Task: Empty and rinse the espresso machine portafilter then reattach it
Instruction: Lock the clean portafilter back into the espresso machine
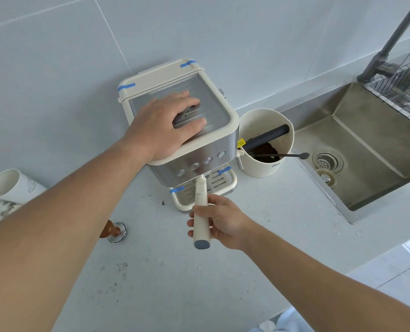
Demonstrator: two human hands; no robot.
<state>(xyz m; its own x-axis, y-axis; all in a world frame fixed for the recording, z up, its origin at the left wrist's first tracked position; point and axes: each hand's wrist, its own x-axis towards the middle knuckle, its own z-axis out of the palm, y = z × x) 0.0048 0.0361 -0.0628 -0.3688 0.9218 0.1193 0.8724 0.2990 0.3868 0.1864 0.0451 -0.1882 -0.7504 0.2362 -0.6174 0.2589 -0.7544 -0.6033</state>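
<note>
A cream and steel espresso machine (213,140) stands on the white counter against the tiled wall. My left hand (165,125) lies flat on its metal top, fingers spread. The portafilter's cream handle (201,212) sticks out toward me from under the machine's front; its head is hidden beneath the machine. My right hand (223,221) is wrapped around that handle near its grey end cap. A steel sink (371,149) with a round drain lies to the right.
A cream knock box (265,161) with coffee grounds, a dark bar and a thin spoon stands between machine and sink. A tamper (114,232) rests left of the handle. A paper cup (10,185) lies at far left. Coffee specks dot the counter (165,271). A wire rack (405,87) hangs over the sink.
</note>
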